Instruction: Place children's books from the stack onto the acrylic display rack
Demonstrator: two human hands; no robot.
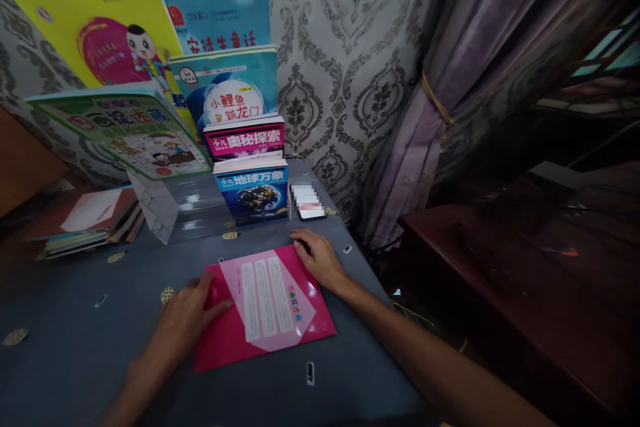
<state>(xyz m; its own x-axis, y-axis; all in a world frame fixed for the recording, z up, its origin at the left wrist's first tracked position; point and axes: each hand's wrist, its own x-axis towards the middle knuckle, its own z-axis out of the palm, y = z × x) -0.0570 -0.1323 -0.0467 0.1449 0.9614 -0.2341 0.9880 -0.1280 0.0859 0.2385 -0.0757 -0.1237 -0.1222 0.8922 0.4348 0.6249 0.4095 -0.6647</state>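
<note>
A glossy pink book lies flat on the table in front of me, its printed text panels running sideways. My left hand rests on its left edge, thumb stretched over the cover and apart from the fingers. At the book's upper right corner lies my right hand, its fingers extended past the top edge and its thumb close to the cover. Just beyond the right fingertips is a phone with a lit, blurred screen. Neither hand is wrapped round the book.
A clear display rack holds several upright books, including a blue earth book and a green picture book. Left of it sits a stack of books. The dark tablecloth ends at the right, near a reddish-brown piece of furniture.
</note>
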